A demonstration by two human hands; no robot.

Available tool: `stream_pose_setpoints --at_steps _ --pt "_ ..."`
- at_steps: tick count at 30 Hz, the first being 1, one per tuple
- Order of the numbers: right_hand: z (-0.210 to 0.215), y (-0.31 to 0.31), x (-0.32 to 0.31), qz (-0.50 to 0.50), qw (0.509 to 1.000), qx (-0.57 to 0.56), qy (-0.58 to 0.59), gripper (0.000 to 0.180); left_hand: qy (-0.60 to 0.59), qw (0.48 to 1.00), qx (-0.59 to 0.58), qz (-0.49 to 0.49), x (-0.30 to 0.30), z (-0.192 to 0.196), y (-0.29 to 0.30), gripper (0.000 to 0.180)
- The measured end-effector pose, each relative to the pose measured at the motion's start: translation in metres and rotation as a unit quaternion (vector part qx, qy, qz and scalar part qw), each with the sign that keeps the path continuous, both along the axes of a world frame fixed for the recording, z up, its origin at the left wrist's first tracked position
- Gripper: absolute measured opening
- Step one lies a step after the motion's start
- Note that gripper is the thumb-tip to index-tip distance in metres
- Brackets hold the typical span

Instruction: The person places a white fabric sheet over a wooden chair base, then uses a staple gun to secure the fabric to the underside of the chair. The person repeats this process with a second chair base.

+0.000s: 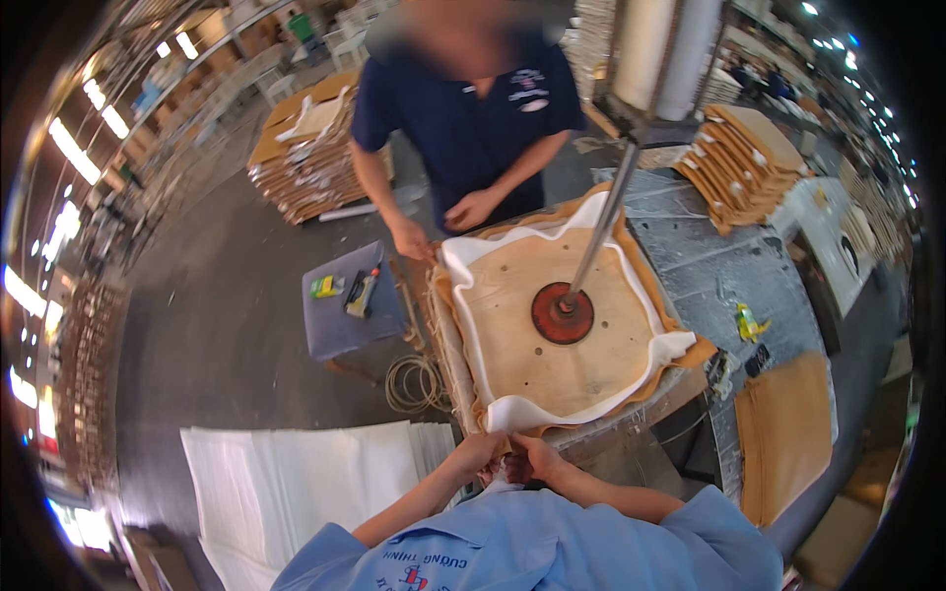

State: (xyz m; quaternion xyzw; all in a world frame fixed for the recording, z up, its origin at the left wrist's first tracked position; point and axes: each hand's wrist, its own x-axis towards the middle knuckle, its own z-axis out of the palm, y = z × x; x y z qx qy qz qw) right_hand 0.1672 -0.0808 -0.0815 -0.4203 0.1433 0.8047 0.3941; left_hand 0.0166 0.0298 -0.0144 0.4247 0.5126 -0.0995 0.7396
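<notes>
Both hands pinching near corner of brown cover, padded board on bench

Person's left hand point(481, 454) and right hand point(537, 457) are together, almost touching, at the near-left corner of the board. Both look closed, fingers curled in with little gap, the edge of the brown cover point(696, 357) pinched between them; the fingertips are partly hidden, so the exact finger placement I can't tell.

The wooden board point(507, 366) lies flat on the bench, dotted with small holes. White padding point(472, 340) curls up around its rim, and the brown cover shows outside that on several sides. A red disc point(545, 327) sits flat on the board, around its middle, at the foot of a slanting metal pole point(603, 219).

Co-worker in a dark blue shirt point(419, 108) stands across the bench — one hand point(413, 241) at the far-left corner of the cover, the other point(471, 210) held in front of the body, nothing visible in it.

Left of the bench: stool point(330, 330) with a black tool point(363, 294) and a small yellow-green box point(327, 287) on the seat, coiled hose point(414, 384) beside it. White sheets point(296, 483) lie lower left. Right: grey table point(680, 236) with a yellow-green packet point(750, 322), brown sheets point(786, 433) at the near end, stacked brown pads point(744, 163) at the far end.
</notes>
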Motion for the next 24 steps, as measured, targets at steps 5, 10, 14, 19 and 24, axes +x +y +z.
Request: stream_pose_setpoints --at_steps 5,10,14,19,24 --pt "0.029 0.008 -0.022 -0.004 0.975 -0.027 -0.219 0.052 -0.006 0.999 -0.009 0.032 -0.012 -0.006 0.004 0.048" --pt "0.046 0.008 -0.016 0.094 0.899 0.095 -0.417 0.049 -0.099 0.993 -0.035 0.056 -0.009 -0.012 0.004 0.05" --pt "0.064 0.004 -0.011 0.214 0.774 0.205 -0.559 0.056 -0.126 0.984 -0.049 0.117 -0.019 -0.011 -0.003 0.051" --pt "0.088 0.01 -0.019 0.19 0.859 0.089 -0.467 0.064 -0.129 0.986 0.006 0.108 -0.04 -0.008 -0.01 0.056" --pt "0.097 -0.021 0.013 0.184 0.801 0.201 -0.533 0.042 -0.121 0.982 0.142 0.0 -0.029 0.041 -0.009 0.049"
